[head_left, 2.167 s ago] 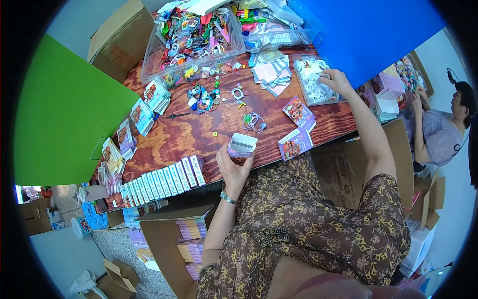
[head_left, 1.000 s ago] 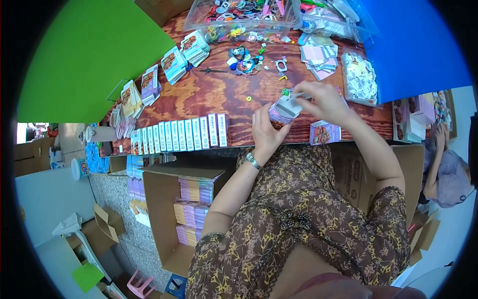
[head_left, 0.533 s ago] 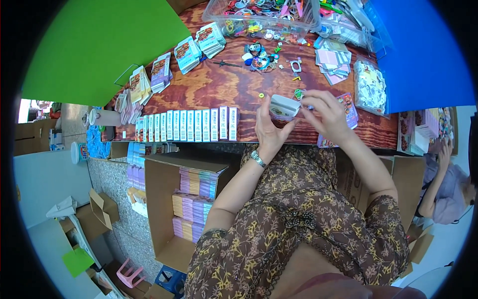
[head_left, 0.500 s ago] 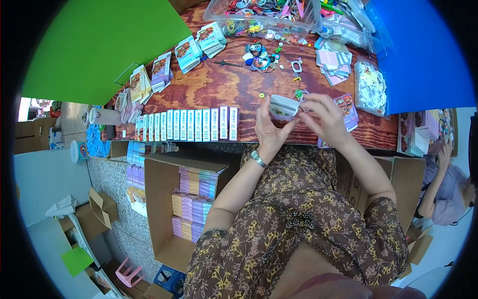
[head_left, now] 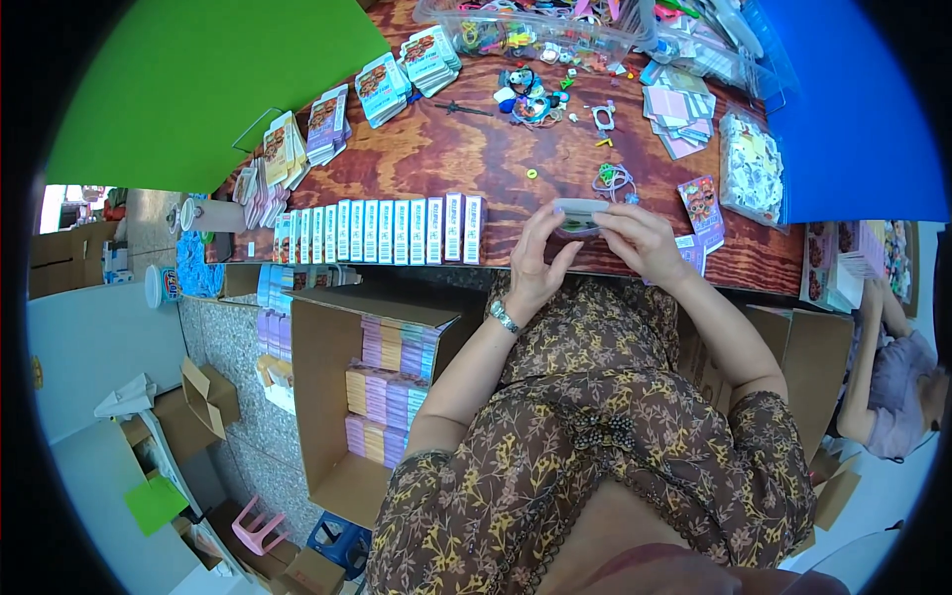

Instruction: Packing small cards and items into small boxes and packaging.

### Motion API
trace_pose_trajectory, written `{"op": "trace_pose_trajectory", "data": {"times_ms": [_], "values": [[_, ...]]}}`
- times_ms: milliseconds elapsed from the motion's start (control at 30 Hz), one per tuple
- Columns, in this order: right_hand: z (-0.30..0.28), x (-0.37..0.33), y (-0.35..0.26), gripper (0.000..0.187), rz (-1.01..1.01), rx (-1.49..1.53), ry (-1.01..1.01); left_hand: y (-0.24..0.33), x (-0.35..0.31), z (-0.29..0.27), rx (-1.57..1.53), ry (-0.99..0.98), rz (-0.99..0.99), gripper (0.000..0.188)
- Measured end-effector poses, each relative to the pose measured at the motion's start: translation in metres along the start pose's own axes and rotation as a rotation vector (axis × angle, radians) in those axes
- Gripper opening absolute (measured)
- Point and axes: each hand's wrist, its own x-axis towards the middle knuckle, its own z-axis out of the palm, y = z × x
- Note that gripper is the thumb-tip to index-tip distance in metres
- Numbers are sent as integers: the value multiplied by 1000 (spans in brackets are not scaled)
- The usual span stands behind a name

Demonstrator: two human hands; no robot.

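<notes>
In the head view, a small open box (head_left: pixel 579 206) sits at the centre of the frame, between the left hand (head_left: pixel 536 263), its thumb and fingers wrapped around it, and the right hand (head_left: pixel 650 245), whose fingers bunch narrowly at its right edge; whether they pinch it, I cannot tell. Elastic bands (head_left: pixel 617 181) lie just above; a row of upright boxes (head_left: pixel 401 232) stands left of centre.

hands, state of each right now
Left hand: holding the small box.
Right hand: at the box's right end; whether it grips cannot be told.
</notes>
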Motion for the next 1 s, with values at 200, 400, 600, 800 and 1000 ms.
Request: {"op": "trace_pose_trajectory", "data": {"times_ms": [200, 400, 600, 800, 1000], "values": [[-12, 9, 3, 26, 12, 102, -138, 0, 7, -14, -64, -86, -45, 29], [-10, 31, -8, 27, 183, 138, -153, 0, 10, -17, -69, -125, -90, 25], [-13, 37, -8, 22, -92, -47, -176, -3, 3, -11, -67, -68, -64, 28], [-17, 40, -10, 15, -25, 98, -277, -4, 1, -11, -56, -78, -46, 25], [-13, 42, -20, 15, -28, 9, -226, -2, -2, -8, -190, -76, -178, 33]]}}
